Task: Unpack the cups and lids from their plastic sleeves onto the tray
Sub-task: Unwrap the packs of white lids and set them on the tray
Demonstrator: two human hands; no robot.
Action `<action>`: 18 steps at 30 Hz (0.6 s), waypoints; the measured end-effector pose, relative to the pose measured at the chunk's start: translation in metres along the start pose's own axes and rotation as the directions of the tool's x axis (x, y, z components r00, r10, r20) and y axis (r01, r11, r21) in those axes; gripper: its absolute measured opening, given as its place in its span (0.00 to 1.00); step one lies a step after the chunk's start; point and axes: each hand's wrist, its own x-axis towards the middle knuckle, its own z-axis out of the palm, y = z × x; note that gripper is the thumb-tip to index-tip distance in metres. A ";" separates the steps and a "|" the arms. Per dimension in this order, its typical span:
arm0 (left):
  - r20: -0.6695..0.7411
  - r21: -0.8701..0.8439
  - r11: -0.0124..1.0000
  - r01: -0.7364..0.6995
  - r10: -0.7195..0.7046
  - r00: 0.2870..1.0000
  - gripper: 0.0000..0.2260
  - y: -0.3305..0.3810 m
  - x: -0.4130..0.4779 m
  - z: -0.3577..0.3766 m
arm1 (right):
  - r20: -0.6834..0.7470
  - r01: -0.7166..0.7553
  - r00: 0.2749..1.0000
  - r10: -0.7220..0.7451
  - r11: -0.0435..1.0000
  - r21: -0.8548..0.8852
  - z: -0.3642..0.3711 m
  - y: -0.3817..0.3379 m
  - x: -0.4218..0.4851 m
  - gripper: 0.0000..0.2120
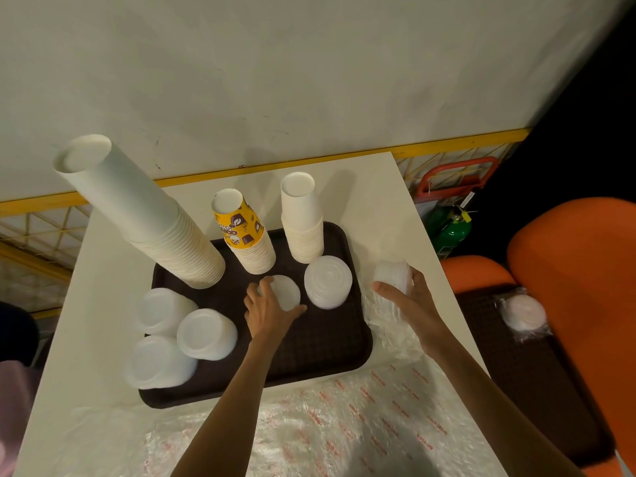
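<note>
A dark brown tray (pixel 320 349) lies on the white table. On it stand a tall leaning stack of white cups (pixel 144 215), a yellow printed cup stack (pixel 246 235), a shorter white cup stack (pixel 303 218), a pile of clear lids (pixel 328 282) and three white lid stacks (pixel 179 335) at the left. My left hand (pixel 266 313) grips a small stack of lids (pixel 285 292) on the tray's middle. My right hand (pixel 409 301) holds another lid stack (pixel 394 275) just right of the tray, above the table.
Crumpled plastic sleeves (pixel 344 428) with red print cover the table's near part and right edge. An orange chair (pixel 578 270) stands at the right with a bagged lid pack (pixel 525 313) on its dark seat. A green bottle (pixel 451 228) and a wall lie beyond.
</note>
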 end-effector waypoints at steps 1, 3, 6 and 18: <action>-0.001 -0.004 1.000 0.000 0.000 1.000 0.43 0.000 0.000 0.000 | 0.004 0.002 1.000 -0.002 1.000 0.007 0.000 0.001 0.000 0.41; -0.003 -0.008 1.000 -0.009 0.009 1.000 0.44 -0.001 -0.001 0.001 | -0.005 0.011 1.000 -0.011 1.000 0.009 0.000 0.003 0.001 0.40; -0.011 -0.007 1.000 -0.017 0.017 1.000 0.44 -0.003 -0.003 0.002 | -0.011 0.020 1.000 -0.020 1.000 0.007 0.002 0.003 0.002 0.39; -0.049 -0.039 0.999 -0.031 0.030 0.998 0.41 -0.011 -0.008 0.007 | 0.025 0.050 0.998 -0.051 0.998 0.030 0.004 -0.002 -0.003 0.37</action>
